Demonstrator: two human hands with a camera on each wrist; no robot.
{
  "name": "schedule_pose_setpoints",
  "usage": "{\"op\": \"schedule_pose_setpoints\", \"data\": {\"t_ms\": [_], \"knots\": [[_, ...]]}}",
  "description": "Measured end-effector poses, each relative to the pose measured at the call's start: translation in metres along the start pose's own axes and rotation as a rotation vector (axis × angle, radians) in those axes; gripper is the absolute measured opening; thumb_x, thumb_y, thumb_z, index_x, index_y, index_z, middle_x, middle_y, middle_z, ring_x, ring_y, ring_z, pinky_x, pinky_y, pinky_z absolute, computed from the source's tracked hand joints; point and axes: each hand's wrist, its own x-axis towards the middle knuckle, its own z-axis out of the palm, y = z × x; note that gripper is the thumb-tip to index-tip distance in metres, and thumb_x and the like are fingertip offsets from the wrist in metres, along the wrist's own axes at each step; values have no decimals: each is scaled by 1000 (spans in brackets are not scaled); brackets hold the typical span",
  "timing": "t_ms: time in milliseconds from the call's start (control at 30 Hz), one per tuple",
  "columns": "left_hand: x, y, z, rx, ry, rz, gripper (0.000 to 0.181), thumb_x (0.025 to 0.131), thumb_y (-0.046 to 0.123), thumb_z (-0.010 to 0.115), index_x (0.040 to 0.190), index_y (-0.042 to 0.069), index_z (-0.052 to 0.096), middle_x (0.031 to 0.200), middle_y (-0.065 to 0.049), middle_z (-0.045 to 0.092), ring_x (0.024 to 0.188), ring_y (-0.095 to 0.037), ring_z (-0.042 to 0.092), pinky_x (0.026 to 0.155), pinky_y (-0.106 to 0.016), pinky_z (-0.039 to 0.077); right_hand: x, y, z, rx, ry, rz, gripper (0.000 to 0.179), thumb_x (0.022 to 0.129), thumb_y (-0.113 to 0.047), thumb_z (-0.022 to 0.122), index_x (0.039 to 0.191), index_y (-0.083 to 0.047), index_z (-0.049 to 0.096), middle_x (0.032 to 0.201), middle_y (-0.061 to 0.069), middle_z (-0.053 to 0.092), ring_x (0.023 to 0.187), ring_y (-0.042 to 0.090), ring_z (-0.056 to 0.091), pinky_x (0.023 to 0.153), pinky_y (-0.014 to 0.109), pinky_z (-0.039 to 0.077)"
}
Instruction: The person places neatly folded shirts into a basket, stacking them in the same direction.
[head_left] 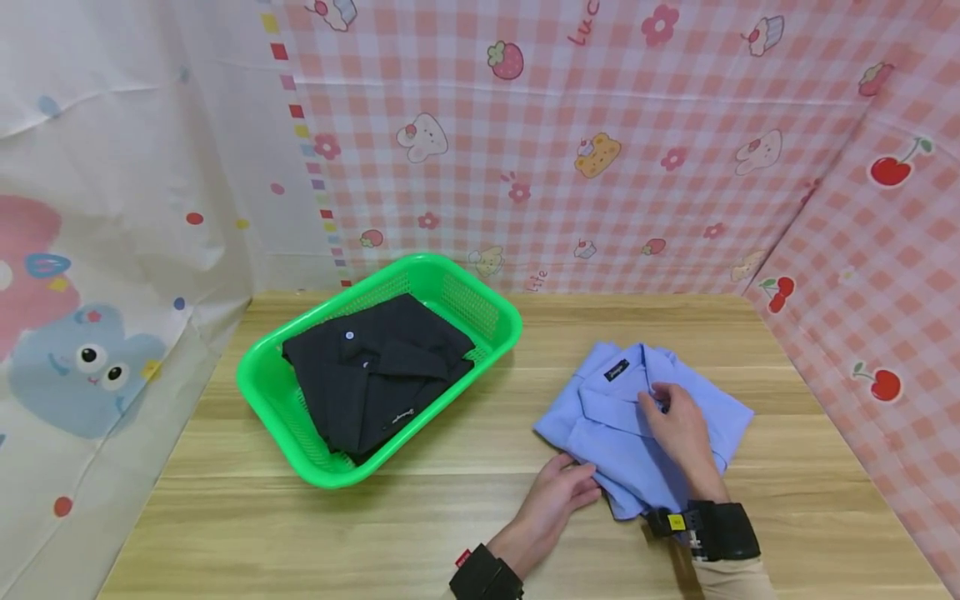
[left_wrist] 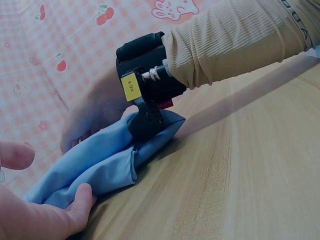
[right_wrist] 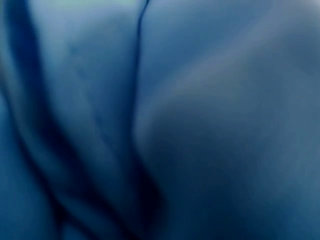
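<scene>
A folded light-blue shirt (head_left: pixel 615 450) lies on the table at the right, its collar and dark neck label facing up. My left hand (head_left: pixel 557 492) is at the shirt's near left edge, fingers fairly straight and the tips touching the cloth. In the left wrist view, one digit of the left hand (left_wrist: pixel 55 215) meets the folded edge of the shirt (left_wrist: pixel 105 165) while another stays off it. Over the collar, my right hand (head_left: pixel 681 429) rests with fingers loosely bent; its fingertips are partly hidden. Blurred blue shirt cloth (right_wrist: pixel 225 125) fills the right wrist view.
A green plastic basket (head_left: pixel 262 379) stands to the left, holding a folded black shirt (head_left: pixel 397 367) with a collar and pale buttons. Patterned sheets (head_left: pixel 465 192) hang behind and at both sides of the wooden table (head_left: pixel 420 533).
</scene>
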Motion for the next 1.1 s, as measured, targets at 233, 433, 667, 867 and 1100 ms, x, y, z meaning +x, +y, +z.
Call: {"op": "schedule_pose_setpoints", "data": {"t_ms": [233,433,667,867,1100], "knots": [[2,0,1,-11,10,-16,65,97,7,63,147,-19,30,104,-7,58,92,-16,59,95,-33,54,1,8,-4,38,-62,-40,56,108,-31,52,141,14,48,137,34,51,126,47,51,106,59,43],[0,1,2,-18,20,-12,67,97,7,62,147,-21,27,107,-9,58,95,-17,59,101,-38,53,6,15,-12,74,-134,-58,59,109,-36,51,142,13,47,140,34,49,130,47,48,109,60,41],[-2,-2,3,-29,14,13,60,95,6,63,142,-18,34,105,-7,58,93,-15,58,99,-34,53,11,19,-20,50,-186,-105,60,108,-38,52,140,13,50,139,33,49,128,46,48,107,61,41],[-3,-2,4,-36,26,14,63,94,5,63,143,-20,32,102,-5,54,91,-14,56,94,-30,53,12,20,-26,20,-227,-138,60,108,-38,53,139,14,50,139,35,49,127,48,49,105,62,42],[-3,-1,5,-32,38,1,65,95,6,62,144,-21,30,106,-7,53,95,-16,54,96,-32,53,8,16,-32,22,-271,-137,63,108,-41,51,141,12,49,143,35,47,132,49,47,106,63,41]]}}
